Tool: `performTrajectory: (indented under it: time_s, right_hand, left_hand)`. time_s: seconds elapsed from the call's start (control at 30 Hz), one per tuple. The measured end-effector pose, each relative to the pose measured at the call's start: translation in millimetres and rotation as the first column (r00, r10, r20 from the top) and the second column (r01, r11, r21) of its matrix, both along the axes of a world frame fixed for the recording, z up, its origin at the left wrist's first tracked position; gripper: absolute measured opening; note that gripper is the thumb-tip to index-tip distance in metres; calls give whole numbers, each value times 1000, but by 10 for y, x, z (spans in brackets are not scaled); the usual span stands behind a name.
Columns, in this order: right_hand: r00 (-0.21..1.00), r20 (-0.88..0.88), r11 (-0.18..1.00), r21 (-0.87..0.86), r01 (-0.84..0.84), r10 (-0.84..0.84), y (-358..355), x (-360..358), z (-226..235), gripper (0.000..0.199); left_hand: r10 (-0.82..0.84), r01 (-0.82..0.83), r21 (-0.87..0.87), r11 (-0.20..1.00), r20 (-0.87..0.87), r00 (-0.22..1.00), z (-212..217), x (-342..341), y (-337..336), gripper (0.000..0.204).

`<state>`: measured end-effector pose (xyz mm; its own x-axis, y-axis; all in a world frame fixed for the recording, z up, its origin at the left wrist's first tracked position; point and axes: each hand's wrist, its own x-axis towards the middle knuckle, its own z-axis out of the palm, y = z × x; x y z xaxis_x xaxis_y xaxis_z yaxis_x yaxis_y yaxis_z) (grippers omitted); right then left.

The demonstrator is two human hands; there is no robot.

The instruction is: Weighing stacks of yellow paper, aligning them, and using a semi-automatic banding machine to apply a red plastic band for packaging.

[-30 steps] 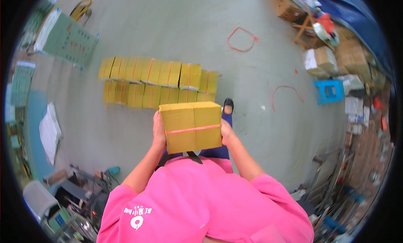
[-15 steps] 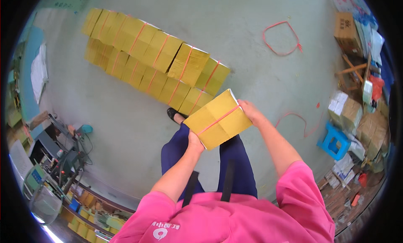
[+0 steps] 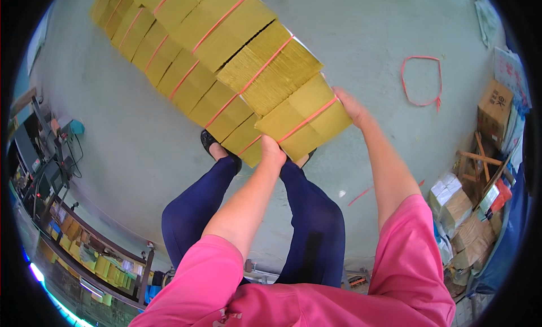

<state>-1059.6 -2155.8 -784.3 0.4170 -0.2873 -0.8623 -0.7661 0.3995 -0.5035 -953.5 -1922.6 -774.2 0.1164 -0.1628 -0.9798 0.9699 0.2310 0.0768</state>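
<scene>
A bundle of yellow paper point(image 3: 307, 117), tied round with pink string, is between my two hands at the near end of a long stack of similar bundles point(image 3: 212, 36). My left hand point(image 3: 273, 150) grips its near left edge, close to the string. At the opposite edge my right hand point(image 3: 351, 108) holds on, its fingertips partly hidden behind the paper. The held bundle lies over or against the end of the stack; whether its weight rests there I cannot tell. A rougher-topped bundle point(image 3: 271, 67) adjoins it.
My shoes, one a black shoe point(image 3: 210, 142), stand close beside the stack. On the floor at right lies a loop of pink string point(image 3: 422, 57). Along the right side are a cardboard box point(image 3: 494, 113), a wooden frame point(image 3: 480, 157) and wrapped packs point(image 3: 458, 203). Machinery point(image 3: 34, 152) stands at far left.
I have leaned forward over the stack. Both hands have carried the paper bundle away from my body to the stack's near end, keeping hold of it.
</scene>
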Motion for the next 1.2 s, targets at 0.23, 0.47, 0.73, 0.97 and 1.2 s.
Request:
performTrajectory:
  time_s: [0.23,0.47,0.73,0.97,1.2]
  right_hand:
    - [1000,23,996,84,9,-11,183,253,-112,51]
    - [980,-7,969,155,195,-196,64,108,-136,48]
    - [977,-114,978,85,192,-182,-31,235,-231,49]
    - [972,-133,836,-540,95,-196,666,-327,374,49]
    - [957,-69,910,-296,-290,282,2589,-620,2602,26]
  left_hand:
    - [106,-106,16,994,1,994,-75,177,188,41]
    - [38,-37,-17,999,25,999,-71,59,56,42]
    - [25,-25,2,1000,93,995,-139,158,58,46]
    - [-435,362,326,873,187,881,291,938,1048,73]
    - [-840,541,674,504,238,487,1314,1867,3376,67]
